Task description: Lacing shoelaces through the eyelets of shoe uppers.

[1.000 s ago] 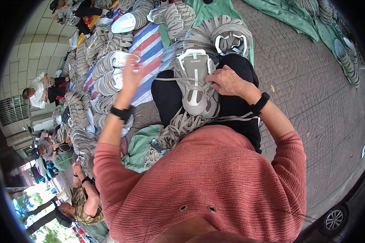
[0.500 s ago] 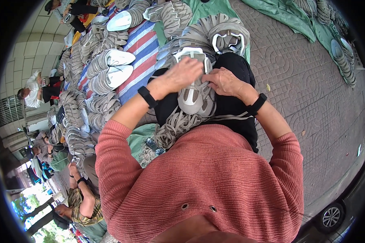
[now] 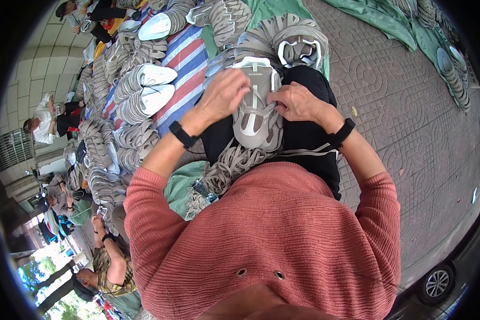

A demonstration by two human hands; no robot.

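Observation:
A grey shoe upper [image 3: 252, 124] with a pale toe lies across my lap, toe toward me. Its tongue [image 3: 257, 80] and a flat lace over the middle are in plain sight. My left hand [image 3: 225, 96] hovers at the upper's left edge, thumb and fingers drawn together; whether a lace end is between them is too small to see. On the opposite edge, my right hand [image 3: 298, 103] pinches close to the eyelet row, its fingertips touching the upper. What it grips there cannot be made out. A heap of grey laces [image 3: 232, 165] sits between my thighs.
Stacked shoe uppers [image 3: 301, 45] lie just beyond my knees, with more pairs [image 3: 146, 88] on a striped sheet [image 3: 184, 69] to the left. Several people sit along the left side. Patterned paving [image 3: 394, 122] and a green tarp [image 3: 384, 24] lie right.
My left hand has pulled leftward off the middle of the upper, uncovering the tongue and lace. My right hand stays near the right edge, nearly unmoved.

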